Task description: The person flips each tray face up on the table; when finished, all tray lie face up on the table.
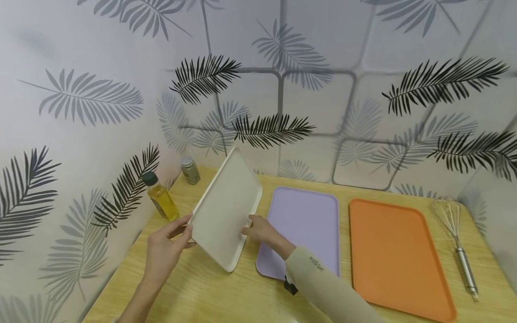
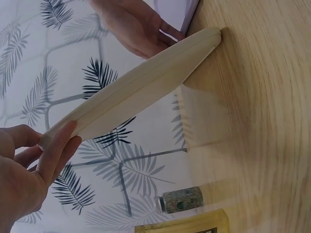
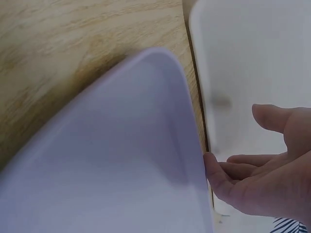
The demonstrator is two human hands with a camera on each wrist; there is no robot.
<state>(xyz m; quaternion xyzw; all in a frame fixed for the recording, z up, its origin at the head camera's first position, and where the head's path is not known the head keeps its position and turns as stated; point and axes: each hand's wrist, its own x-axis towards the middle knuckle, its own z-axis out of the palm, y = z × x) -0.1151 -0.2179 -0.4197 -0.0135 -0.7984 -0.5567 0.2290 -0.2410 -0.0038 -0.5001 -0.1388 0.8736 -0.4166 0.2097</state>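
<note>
A cream-white tray stands tilted on the table, its left side raised and its lower right edge down near the wood. My left hand pinches the raised left edge, thumb on one face and fingers behind, as the left wrist view also shows. At the opposite edge is my right hand. In the right wrist view its thumb is held apart from the tray's face, while the loosely extended fingers reach the gap between the white tray and a lilac tray, which lies flat under my right forearm.
An orange tray lies flat at the right, with a metal whisk beyond it. Behind my left hand stand an oil bottle with a dark cap and a small spice jar. Leaf-patterned walls border the table at the back and sides.
</note>
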